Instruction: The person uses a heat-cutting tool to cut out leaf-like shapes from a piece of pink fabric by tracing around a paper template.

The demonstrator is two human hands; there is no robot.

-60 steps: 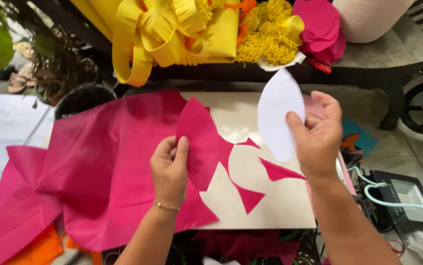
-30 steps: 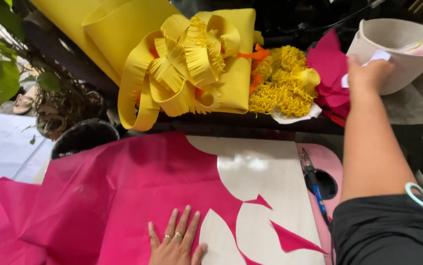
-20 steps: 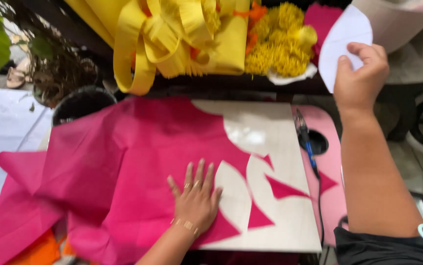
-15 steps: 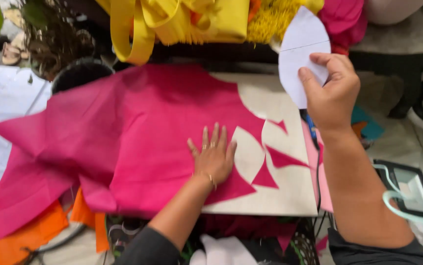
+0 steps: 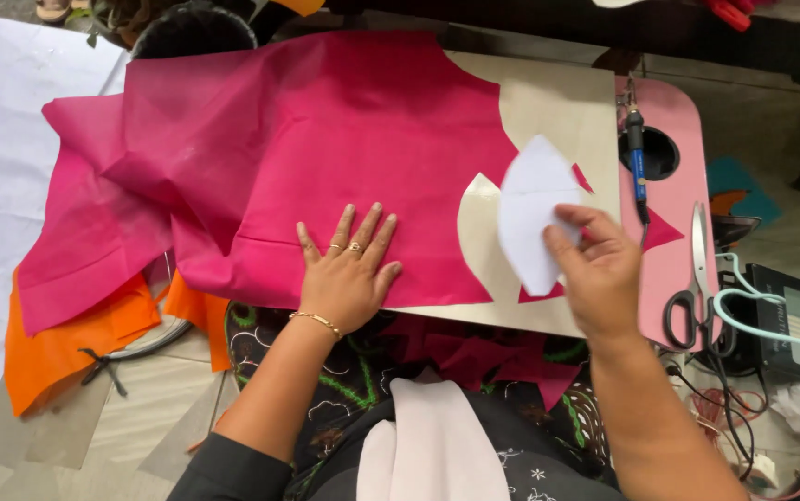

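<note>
A: The white petal-shaped paper template [image 5: 532,211] sits right of centre in the frame. Why is it held at that slant?

B: The right hand [image 5: 601,271] grasps it by its lower right edge, fingers [image 5: 574,223] closed on the paper, so most of the shape hangs free over the beige board surface [image 5: 548,102]. My guess is that lets the whole outline be seen against the cloth beneath. Whether it touches the board I cannot tell.

A: And the big magenta sheet of thin fabric [image 5: 326,158]?

B: It spreads from the upper left across the centre, its right edge cut into curved notches where the board shows through. The left hand [image 5: 346,274] lies flat on its lower edge, fingers spread and released, grasping nothing. That looks like pressing, to keep the light cloth smooth and still.

A: What lies off to the side?

B: At the right, a pink tray with a round hole [image 5: 674,199] carries black-handled scissors [image 5: 692,283] and a blue pen-like tool [image 5: 637,153], both near the right hand. An orange sheet [image 5: 66,348] pokes out under the magenta at lower left, and magenta offcuts [image 5: 502,357] lie in the person's lap at bottom centre.
</note>
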